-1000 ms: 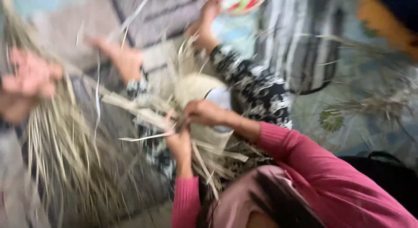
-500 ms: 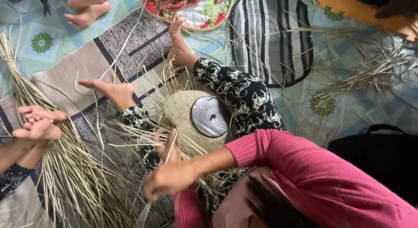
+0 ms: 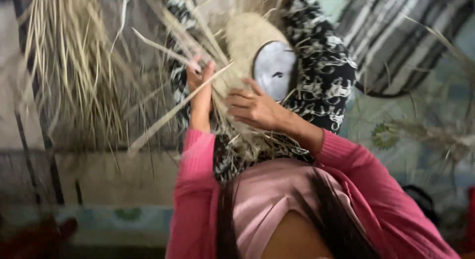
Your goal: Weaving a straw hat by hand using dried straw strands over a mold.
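Since half a second ago both hands have come up to the woven straw piece (image 3: 247, 46) in the lap. Nearest, pink sleeves (image 3: 198, 189) lead to the hands. Left hand (image 3: 200, 83) is closed around a long pale straw strip (image 3: 173, 113) that slants down toward the floor. Right hand (image 3: 255, 108) lies half open, fingers spread on the weave beside a round grey disc (image 3: 275, 68). Beyond, loose dry straw (image 3: 74, 61) fans over patterned mats (image 3: 99, 180); a striped cushion (image 3: 396, 41) lies at the far right.
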